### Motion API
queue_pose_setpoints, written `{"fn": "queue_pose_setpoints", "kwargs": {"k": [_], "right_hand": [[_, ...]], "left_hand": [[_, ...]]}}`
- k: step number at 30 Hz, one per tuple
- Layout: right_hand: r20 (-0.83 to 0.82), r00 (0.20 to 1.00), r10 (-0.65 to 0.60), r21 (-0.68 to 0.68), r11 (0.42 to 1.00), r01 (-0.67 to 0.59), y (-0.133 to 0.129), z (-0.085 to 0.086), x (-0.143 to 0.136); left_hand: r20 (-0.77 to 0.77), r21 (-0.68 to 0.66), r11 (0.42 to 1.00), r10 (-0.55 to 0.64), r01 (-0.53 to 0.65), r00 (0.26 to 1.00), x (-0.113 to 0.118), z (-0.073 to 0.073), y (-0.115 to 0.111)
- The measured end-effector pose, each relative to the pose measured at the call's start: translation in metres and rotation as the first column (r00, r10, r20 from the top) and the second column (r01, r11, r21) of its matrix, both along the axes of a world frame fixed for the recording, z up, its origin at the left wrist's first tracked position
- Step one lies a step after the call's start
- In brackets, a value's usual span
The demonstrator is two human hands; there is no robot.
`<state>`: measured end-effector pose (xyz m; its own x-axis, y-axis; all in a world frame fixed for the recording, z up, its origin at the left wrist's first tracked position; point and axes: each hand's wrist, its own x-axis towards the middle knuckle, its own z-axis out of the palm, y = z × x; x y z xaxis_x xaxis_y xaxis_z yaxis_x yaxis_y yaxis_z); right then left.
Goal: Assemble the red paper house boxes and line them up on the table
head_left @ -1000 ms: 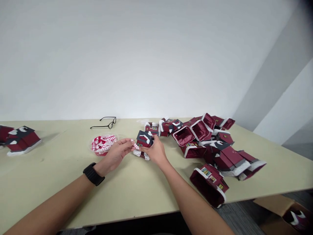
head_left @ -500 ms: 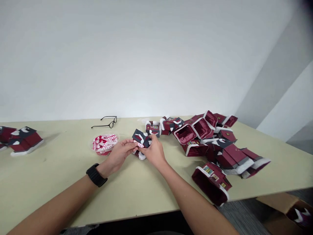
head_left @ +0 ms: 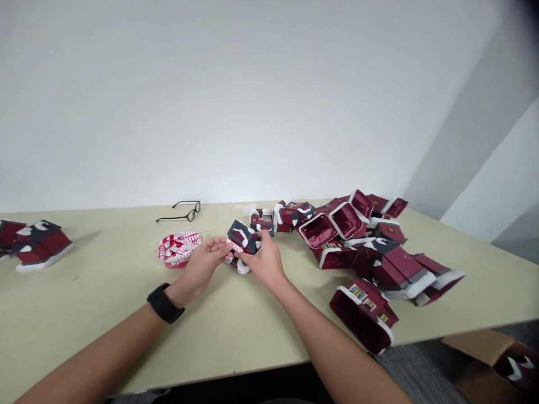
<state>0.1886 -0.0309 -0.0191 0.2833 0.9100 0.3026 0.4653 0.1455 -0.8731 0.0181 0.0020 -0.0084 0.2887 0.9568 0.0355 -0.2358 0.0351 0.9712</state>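
Observation:
My right hand (head_left: 266,262) grips a small dark red model house (head_left: 238,225) with a grey roof and white snow patches. It stands on or just above the table, tilted; I cannot tell which. My left hand (head_left: 205,259), with a black watch on its wrist, pinches a small red-and-white striped piece (head_left: 236,247) between thumb and fingers. That piece lies against the near side of the house, close to my right thumb. Beside my left hand is a clear plastic tub (head_left: 176,265) full of similar striped pieces.
More dark red houses (head_left: 389,269) lie heaped on the right, several showing hollow undersides. Two houses (head_left: 40,244) sit at the far left. Black eyeglasses (head_left: 185,216) rest near the wall. Below the table's right edge stands an open cardboard box (head_left: 480,359).
The striped piece has shifted slightly left and up in my left fingers and now sits at a different tilt against the house. My right hand keeps its grip.

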Motion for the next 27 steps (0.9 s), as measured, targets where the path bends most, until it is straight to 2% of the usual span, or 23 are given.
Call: {"fn": "queue_pose_setpoints", "kwargs": {"k": [8, 17, 27], "right_hand": [[0.012, 1.000, 0.025, 0.054, 0.998, -0.026, -0.001, 0.001, 0.000], [-0.035, 0.998, 0.050, 0.041, 0.998, -0.049, -0.003, 0.002, -0.002], [0.010, 1.000, 0.027, 0.032, 0.999, -0.027, -0.005, 0.006, -0.002]], "left_hand": [[-0.067, 0.122, 0.992, 0.022, -0.013, 0.998, 0.000, 0.001, 0.002], [0.040, 0.054, 0.998, 0.036, -0.038, 0.999, 0.003, 0.006, -0.004], [0.036, 0.034, 0.998, 0.051, -0.052, 0.998, 0.003, 0.011, -0.004]]}}
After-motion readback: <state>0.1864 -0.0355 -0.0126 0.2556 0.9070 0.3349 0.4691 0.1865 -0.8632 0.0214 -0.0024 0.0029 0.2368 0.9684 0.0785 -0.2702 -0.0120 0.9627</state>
